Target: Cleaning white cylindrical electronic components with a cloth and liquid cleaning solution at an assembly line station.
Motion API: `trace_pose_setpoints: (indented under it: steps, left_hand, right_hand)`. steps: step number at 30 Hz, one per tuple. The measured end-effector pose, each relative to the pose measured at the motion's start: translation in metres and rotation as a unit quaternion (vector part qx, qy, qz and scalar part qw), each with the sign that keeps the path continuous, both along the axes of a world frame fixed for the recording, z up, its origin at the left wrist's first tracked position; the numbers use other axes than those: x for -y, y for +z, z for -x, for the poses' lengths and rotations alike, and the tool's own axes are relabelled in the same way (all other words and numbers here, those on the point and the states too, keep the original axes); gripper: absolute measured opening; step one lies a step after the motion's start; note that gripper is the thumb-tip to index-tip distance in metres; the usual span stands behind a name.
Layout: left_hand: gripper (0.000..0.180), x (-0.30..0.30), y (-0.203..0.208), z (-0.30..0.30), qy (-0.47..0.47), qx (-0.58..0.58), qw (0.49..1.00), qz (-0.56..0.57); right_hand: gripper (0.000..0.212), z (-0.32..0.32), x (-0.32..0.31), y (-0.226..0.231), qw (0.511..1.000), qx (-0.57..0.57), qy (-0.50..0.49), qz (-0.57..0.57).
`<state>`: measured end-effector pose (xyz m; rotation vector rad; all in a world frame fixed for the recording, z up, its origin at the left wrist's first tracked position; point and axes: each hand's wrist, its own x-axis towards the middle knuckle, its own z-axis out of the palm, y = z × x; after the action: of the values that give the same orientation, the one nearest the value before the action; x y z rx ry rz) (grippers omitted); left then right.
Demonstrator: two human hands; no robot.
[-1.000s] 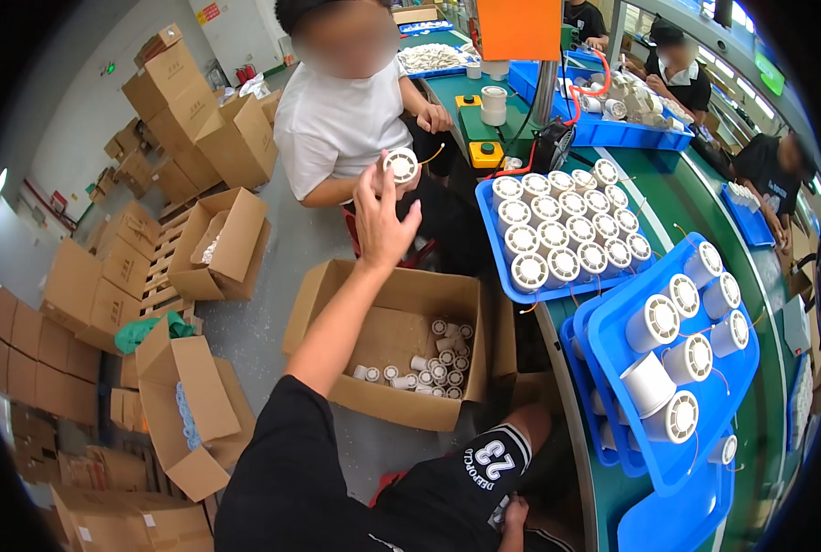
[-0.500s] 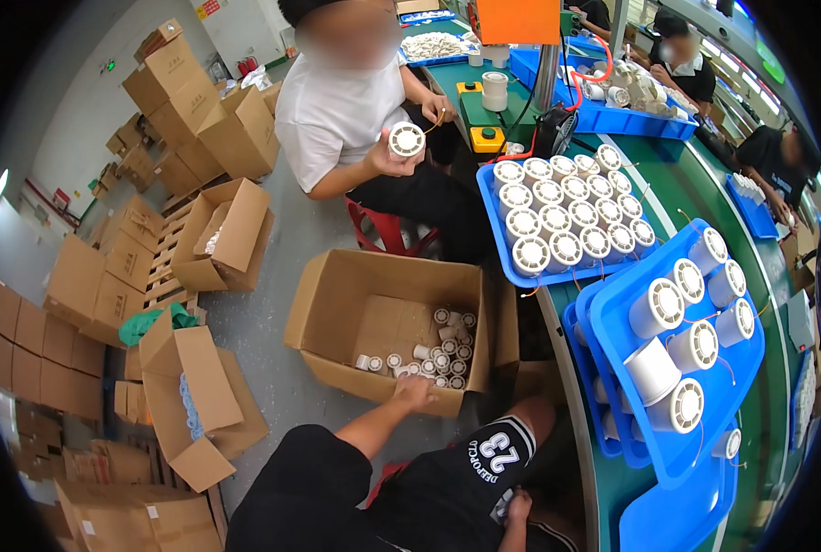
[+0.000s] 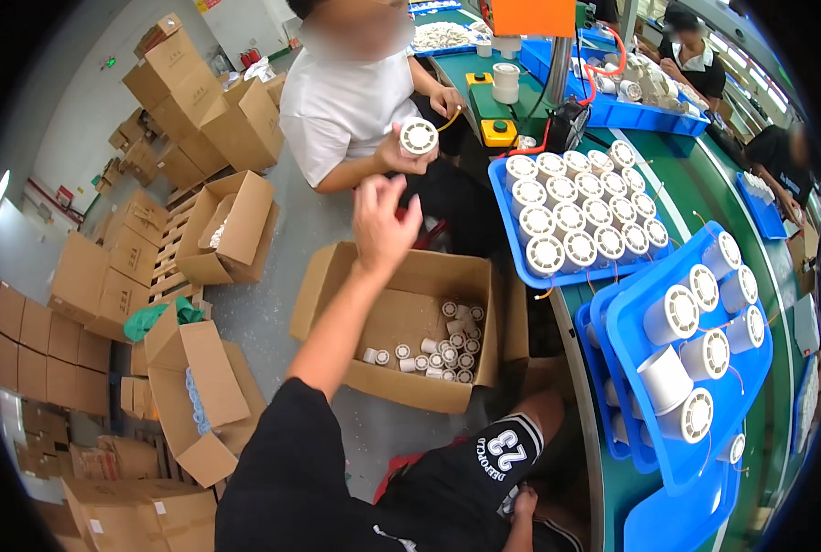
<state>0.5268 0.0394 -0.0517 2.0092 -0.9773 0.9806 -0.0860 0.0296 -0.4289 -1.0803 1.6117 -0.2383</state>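
Note:
My left hand [image 3: 385, 228] is raised over the far side of the large open carton [image 3: 346, 363], empty, its fingers bent and apart. Just beyond it, a seated co-worker's hand holds a white plastic cylinder [image 3: 418, 137] with a slotted round end; my fingertips are close below that hand. The co-worker's other hand holds an orange-yellow wire at the cylinder's side. Several similar small white cylinders [image 3: 447, 352] lie in the carton's near right part. My right hand [image 3: 525, 502] rests low at my lap by the black shorts, its fingers mostly hidden.
A blue tray [image 3: 572, 275] packed with white cylinders stands on the green bench, beside stacked blue trays [image 3: 627, 363] with more, wires trailing. Open cartons [image 3: 213, 458] and a wooden pallet [image 3: 173, 241] are on the left. A press with yellow button boxes [image 3: 499, 133] stands at the back.
My left hand has risen from the carton's near edge toward the co-worker's hands, with its fingers spread apart. My right hand stays at my lap.

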Motion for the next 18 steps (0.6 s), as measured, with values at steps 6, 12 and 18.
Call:
trace_pose_setpoints:
  steps: [6,12,18]
  left_hand:
    - [0.039,0.005,0.088,-0.123,-0.022,-0.166,0.986,-0.018]
    - [0.029,0.025,0.107,-0.155,-0.195,-0.366,0.903,-0.113]
    - [0.030,0.050,0.115,-0.171,-0.170,-0.347,0.899,-0.204]
  right_hand:
    - [0.033,-0.021,-0.001,0.019,0.999,-0.030,0.012,-0.027]
    - [0.032,-0.019,-0.003,0.020,0.998,-0.055,-0.008,-0.032]
    - [0.031,-0.037,0.002,0.035,0.998,-0.047,-0.017,-0.038]
